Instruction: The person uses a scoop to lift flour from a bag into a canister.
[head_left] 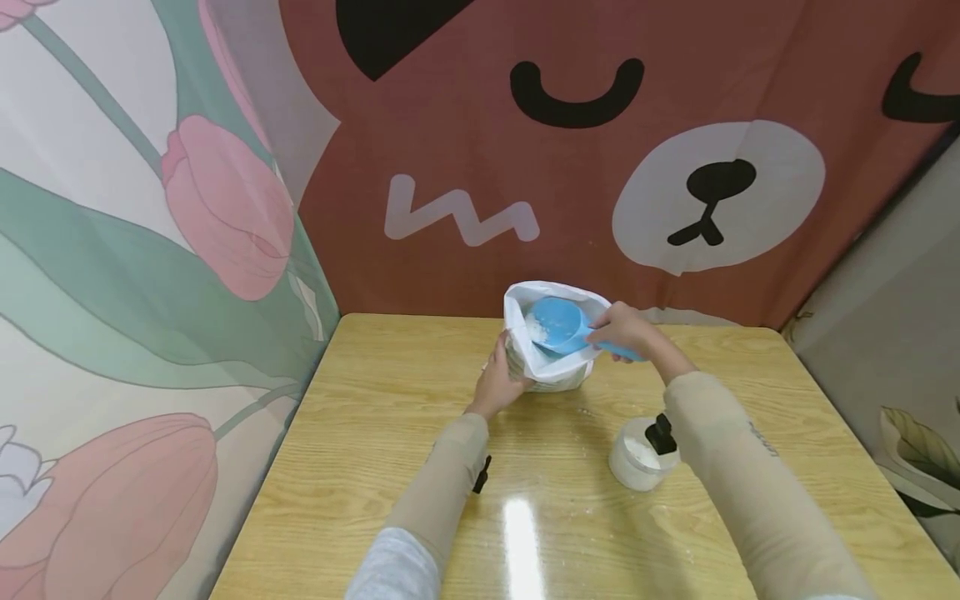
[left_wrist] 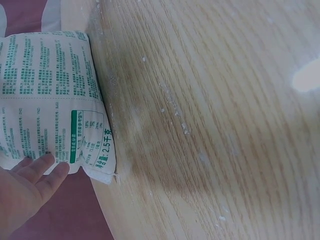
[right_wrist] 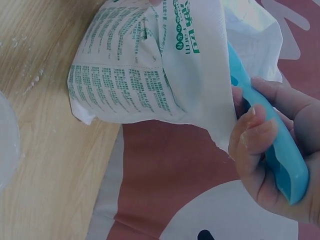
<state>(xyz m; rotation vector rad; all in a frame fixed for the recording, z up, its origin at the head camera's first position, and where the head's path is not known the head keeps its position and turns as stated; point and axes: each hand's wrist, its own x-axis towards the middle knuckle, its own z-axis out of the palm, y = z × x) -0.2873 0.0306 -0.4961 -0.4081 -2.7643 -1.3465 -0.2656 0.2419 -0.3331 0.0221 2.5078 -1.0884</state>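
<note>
A white bag point(head_left: 555, 379) with green print stands open-mouthed on the table, white powder showing inside. My left hand point(head_left: 501, 385) holds it by its left side, fingers spread along the printed wall point(left_wrist: 55, 100). My right hand point(head_left: 630, 329) grips the handle of a blue scoop point(head_left: 558, 321), whose bowl sits within the bag's mouth beside the powder. In the right wrist view, fingers and thumb wrap around the scoop's handle point(right_wrist: 282, 150), and the bag's rim hides the bowl.
A round clear tub point(head_left: 636, 462) of white powder stands on the wooden table point(head_left: 375, 433), partly behind the right wrist's black camera. Powder specks lie on the tabletop between tub and bag. A printed cloth point(head_left: 450, 125) hangs along the table's far edge.
</note>
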